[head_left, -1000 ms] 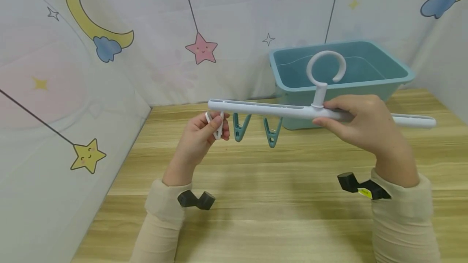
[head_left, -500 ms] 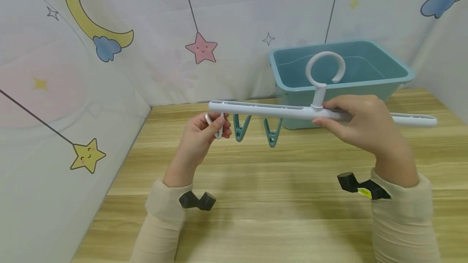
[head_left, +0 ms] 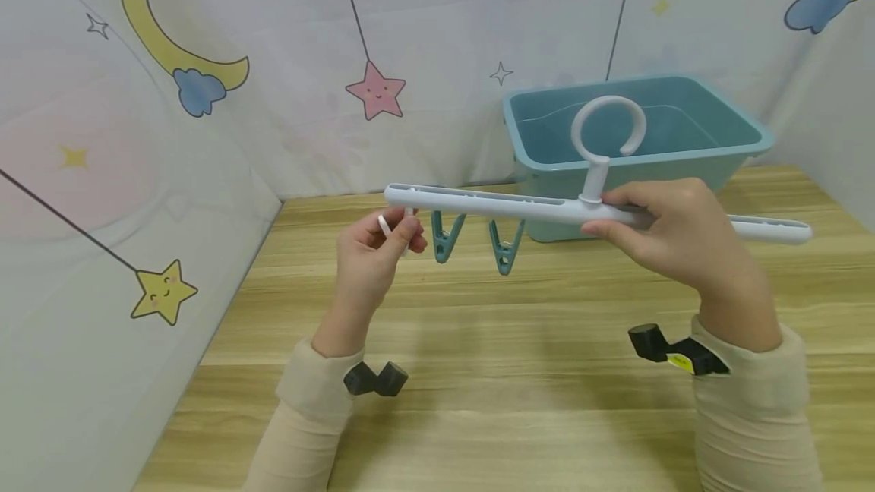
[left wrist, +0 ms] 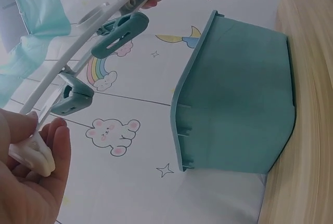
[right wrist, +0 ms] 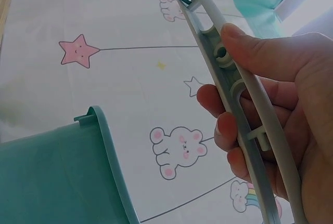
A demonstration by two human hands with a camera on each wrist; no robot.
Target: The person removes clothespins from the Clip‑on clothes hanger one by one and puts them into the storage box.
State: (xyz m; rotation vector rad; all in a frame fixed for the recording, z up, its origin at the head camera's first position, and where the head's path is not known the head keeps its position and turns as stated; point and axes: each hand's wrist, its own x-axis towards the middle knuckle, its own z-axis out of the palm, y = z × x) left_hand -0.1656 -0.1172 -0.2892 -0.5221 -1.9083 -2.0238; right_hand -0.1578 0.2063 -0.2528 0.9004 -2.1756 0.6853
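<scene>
A white hanger bar [head_left: 478, 201] with a round hook [head_left: 611, 101] on top is held level above the table. My right hand [head_left: 673, 230] grips it just right of the hook; in the right wrist view the fingers [right wrist: 226, 130] wrap its slotted underside. My left hand [head_left: 369, 253] pinches a white clothespin [left wrist: 35, 154] between thumb and fingers, right under the bar's left end. Two teal clothespins hang from the bar farther right, one [head_left: 446, 238] beside my left fingers and another [head_left: 506, 249] nearer the hook.
A teal plastic bin [head_left: 642, 165] stands at the back right of the wooden table [head_left: 519, 401], behind the hanger. A white cloth printed with stars and moons [head_left: 437, 29] forms the back and side walls.
My left hand has turned slightly around the white clothespin, its wrist shifting a little to the right. The bar's left end has risen slightly. My right hand keeps its grip.
</scene>
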